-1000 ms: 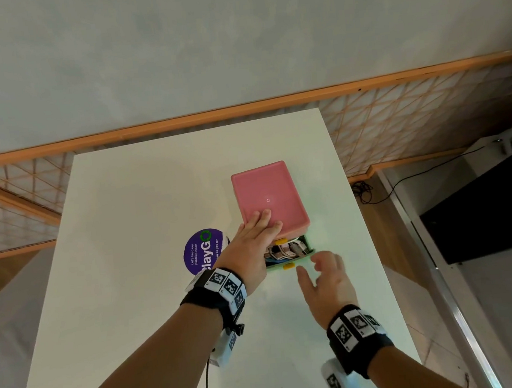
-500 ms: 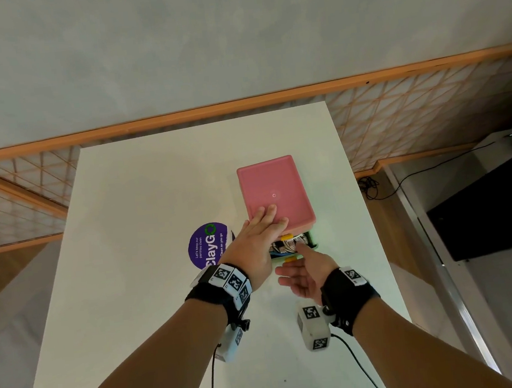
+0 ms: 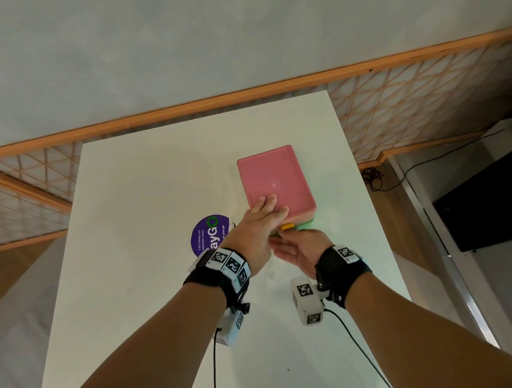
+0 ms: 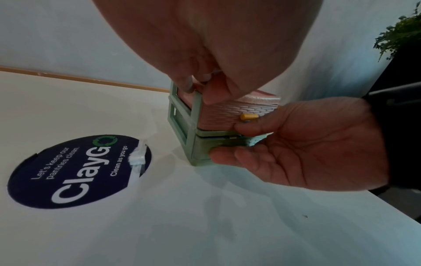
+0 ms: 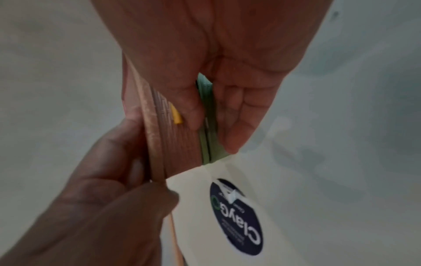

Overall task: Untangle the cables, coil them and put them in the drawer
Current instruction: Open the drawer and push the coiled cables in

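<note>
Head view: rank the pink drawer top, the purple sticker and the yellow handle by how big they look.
1. pink drawer top
2. purple sticker, partly hidden by the left hand
3. yellow handle, far smaller

right hand (image 4: 303, 144) covers most of the green drawer (image 4: 205, 144) front, so no telling if cables are inside; right wrist view's pretty blurry; left hand's (image 3: 253, 231) fingertips hide the unit's near edge

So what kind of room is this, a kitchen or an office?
Probably a shared office pantry: the round purple "ClayGo" sticker on the white table says "Let's keep our pantries clean", with orange lattice panelling behind.
</note>
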The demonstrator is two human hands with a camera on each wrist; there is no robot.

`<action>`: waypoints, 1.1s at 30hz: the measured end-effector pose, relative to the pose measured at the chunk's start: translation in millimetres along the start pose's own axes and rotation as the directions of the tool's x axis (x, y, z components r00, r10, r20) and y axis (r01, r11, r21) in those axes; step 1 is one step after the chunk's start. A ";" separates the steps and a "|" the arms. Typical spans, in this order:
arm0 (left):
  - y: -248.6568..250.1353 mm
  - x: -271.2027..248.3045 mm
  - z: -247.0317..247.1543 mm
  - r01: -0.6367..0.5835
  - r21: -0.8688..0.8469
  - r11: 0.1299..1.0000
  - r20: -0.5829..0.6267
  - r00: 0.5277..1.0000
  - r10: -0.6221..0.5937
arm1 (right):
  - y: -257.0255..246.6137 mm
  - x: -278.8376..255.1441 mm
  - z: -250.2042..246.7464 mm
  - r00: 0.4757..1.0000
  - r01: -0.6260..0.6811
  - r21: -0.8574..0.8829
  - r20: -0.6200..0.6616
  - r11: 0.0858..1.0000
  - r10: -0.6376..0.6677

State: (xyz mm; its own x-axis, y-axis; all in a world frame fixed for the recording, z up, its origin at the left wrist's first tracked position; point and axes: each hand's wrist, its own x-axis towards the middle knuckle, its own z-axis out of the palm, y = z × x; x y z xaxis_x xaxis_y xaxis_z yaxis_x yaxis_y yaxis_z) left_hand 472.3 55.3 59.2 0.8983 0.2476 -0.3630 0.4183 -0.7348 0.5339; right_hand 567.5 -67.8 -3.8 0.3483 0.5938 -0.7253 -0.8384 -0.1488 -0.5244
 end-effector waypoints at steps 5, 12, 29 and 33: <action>1.3 -0.8 0.0 0.002 -0.021 1.000 -0.017 1.000 -0.002 | 6.5 4.8 0.2 0.999 0.002 -0.183 -0.039 0.983 -0.010; -3.4 -0.6 2.1 -0.010 -0.012 1.000 -0.022 1.000 0.009 | 21.4 8.2 -4.9 0.990 0.050 -0.226 -0.116 0.973 -0.078; -6.2 0.9 7.7 -0.021 -0.018 1.000 -0.060 0.998 0.020 | 29.9 -2.9 -2.1 0.980 0.054 -0.218 -0.176 0.975 -0.094; -7.5 0.2 10.1 -0.023 -0.022 0.999 -0.065 0.998 0.021 | 28.6 1.6 4.8 0.966 0.031 -0.279 -0.240 0.960 -0.101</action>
State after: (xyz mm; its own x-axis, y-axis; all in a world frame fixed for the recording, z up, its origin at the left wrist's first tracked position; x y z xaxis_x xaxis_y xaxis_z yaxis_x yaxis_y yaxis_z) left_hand 467.9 54.5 47.3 0.9137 0.2723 -0.3016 0.4008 -0.7260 0.5588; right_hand 542.1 -67.3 -17.9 0.5212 0.3985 -0.7547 -0.6769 -0.3456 -0.6500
